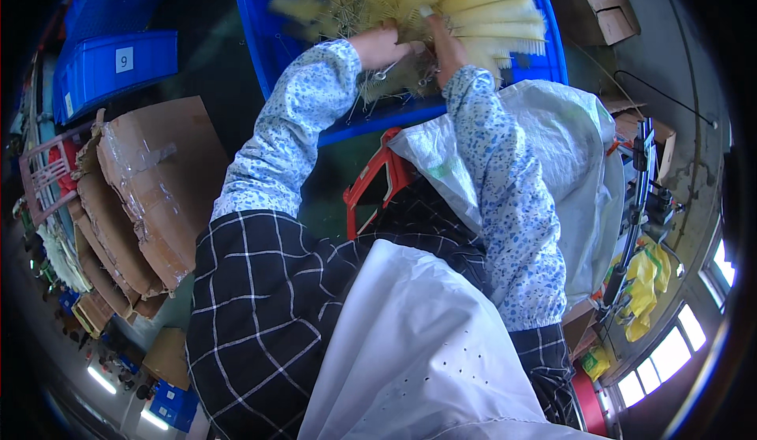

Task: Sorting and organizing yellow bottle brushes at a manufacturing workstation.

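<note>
A heap of pale yellow bristle brushes (493, 26) with twisted wire stems fills much of a blue plastic crate (557, 46). The stems end in small metal loops. My left hand (378, 47) reaches over the heap from the left, its fingers closed around wire stems, and a loop shows just below it. Close on its right, my right hand (448, 48) is also closed at the stems, with something white on one fingertip. How many brushes each hand grips is hidden. Blue-and-white patterned sleeve covers are on both my forearms.
A red plastic stool (369, 184) stands below the crate, beside a white woven sack (572, 136). Flattened cardboard boxes (162, 180) lean at the left, with a blue bin (150, 65) beyond. Another carton (597, 12) is at the upper right. A white cloth (418, 345) covers my lap.
</note>
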The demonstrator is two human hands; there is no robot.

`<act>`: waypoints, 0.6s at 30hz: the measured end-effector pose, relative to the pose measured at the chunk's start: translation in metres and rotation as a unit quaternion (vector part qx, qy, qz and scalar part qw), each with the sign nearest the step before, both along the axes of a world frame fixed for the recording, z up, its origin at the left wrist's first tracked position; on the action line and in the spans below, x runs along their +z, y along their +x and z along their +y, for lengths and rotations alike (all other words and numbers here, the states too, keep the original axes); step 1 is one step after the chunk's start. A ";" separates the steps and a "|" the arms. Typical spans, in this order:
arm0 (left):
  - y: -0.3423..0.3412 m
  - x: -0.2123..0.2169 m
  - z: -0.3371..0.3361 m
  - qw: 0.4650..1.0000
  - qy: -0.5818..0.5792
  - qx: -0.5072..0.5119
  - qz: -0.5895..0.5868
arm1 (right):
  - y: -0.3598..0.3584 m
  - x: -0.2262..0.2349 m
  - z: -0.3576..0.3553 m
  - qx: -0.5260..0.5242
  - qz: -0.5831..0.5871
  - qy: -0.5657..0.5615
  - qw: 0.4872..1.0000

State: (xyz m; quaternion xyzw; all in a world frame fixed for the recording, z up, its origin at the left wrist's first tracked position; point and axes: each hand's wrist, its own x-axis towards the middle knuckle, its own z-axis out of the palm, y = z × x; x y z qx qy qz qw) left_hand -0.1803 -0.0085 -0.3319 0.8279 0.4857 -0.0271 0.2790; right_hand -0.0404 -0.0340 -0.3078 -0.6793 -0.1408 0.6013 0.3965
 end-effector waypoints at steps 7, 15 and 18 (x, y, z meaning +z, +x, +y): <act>-0.108 -0.087 -0.008 0.811 -0.018 0.474 -0.342 | 0.021 -0.016 0.011 0.038 0.053 0.001 0.998; -0.073 -0.086 -0.075 0.489 -0.476 0.582 -0.442 | 0.045 -0.019 0.007 0.041 0.111 0.027 0.993; -0.171 -0.224 -0.076 0.576 -0.385 0.463 -0.553 | 0.014 -0.007 0.012 0.091 0.144 0.033 0.985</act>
